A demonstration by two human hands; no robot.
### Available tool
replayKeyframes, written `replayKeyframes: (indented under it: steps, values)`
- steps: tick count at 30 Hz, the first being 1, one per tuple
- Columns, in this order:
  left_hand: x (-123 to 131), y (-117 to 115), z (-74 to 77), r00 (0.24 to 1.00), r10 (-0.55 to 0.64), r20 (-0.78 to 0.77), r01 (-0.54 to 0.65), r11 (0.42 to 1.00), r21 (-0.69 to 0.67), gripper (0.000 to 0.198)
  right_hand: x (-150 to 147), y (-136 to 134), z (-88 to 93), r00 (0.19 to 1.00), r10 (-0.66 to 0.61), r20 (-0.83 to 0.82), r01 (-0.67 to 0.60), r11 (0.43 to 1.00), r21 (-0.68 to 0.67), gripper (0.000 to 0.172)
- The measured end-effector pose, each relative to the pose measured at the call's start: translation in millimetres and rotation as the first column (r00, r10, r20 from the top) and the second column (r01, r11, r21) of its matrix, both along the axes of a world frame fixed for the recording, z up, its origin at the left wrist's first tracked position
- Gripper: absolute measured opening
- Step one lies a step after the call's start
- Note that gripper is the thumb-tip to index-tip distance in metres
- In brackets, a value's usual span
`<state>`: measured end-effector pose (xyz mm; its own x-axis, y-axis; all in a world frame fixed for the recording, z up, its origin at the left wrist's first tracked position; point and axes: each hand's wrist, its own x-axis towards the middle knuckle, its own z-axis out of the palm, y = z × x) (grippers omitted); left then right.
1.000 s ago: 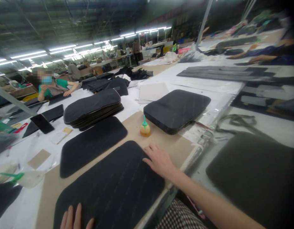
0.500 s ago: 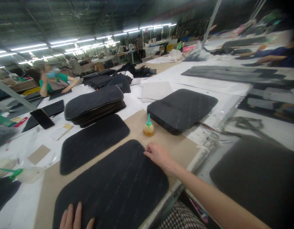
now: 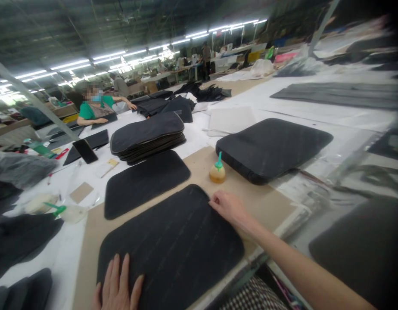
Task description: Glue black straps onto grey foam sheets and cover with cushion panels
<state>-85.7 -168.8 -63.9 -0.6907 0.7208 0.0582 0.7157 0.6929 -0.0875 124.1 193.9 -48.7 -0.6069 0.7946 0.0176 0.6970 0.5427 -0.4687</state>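
Note:
A large black rounded fabric panel (image 3: 169, 245) lies flat on a brown board (image 3: 92, 232) in front of me. My left hand (image 3: 119, 284) rests on its near left part, fingers spread. At the panel's far right edge my right hand (image 3: 229, 209) is closed, thumb and fingers pinched together on the rim. Just beyond that hand stands a small squeeze bottle (image 3: 217, 172) with a green nozzle and amber liquid inside. A smaller black panel (image 3: 147, 183) lies beyond the large one, parallel to it.
A stack of black pieces (image 3: 149, 135) sits behind the smaller panel. To the right lies a thick black padded piece (image 3: 273, 148). A phone (image 3: 85, 150) leans by a pole, and a second green-nozzled bottle (image 3: 69, 213) lies left. A co-worker (image 3: 97, 107) sits across the table.
The view has swung left, so everything sits further right in the picture. More of my left hand shows on the panel. My right hand keeps its place at the edge.

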Motion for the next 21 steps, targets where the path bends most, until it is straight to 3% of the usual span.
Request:
replayKeyframes:
  steps: [6,13,16,19,21]
  values:
    - [1.2,-1.2,-3.4,0.995,0.001,-0.100,-0.002,1.000,-0.005,0.061,-3.4,6.2,-4.7,1.000,-0.015,0.025,0.016,0.999,-0.031,0.021]
    - [4.9,-1.6,2.5,0.995,-0.001,-0.100,0.005,0.999,0.045,0.059,-1.5,12.6,-13.1,0.999,0.009,0.051,-0.006,0.999,-0.042,0.027]
    - [4.5,-3.1,2.8,0.993,0.009,-0.116,-0.001,0.998,0.064,0.059,2.6,5.3,-9.3,0.996,0.026,0.089,-0.036,0.994,0.107,0.029]
    - [7.7,-2.0,11.6,0.991,0.005,-0.133,0.006,0.997,0.079,0.062,5.5,-10.8,2.3,0.995,0.054,0.078,-0.077,0.942,0.326,0.023]
    - [13.3,2.3,23.8,0.989,-0.086,-0.118,0.096,0.992,0.085,0.067,4.8,-23.8,10.9,0.974,0.226,0.015,-0.213,0.892,0.400,0.026]
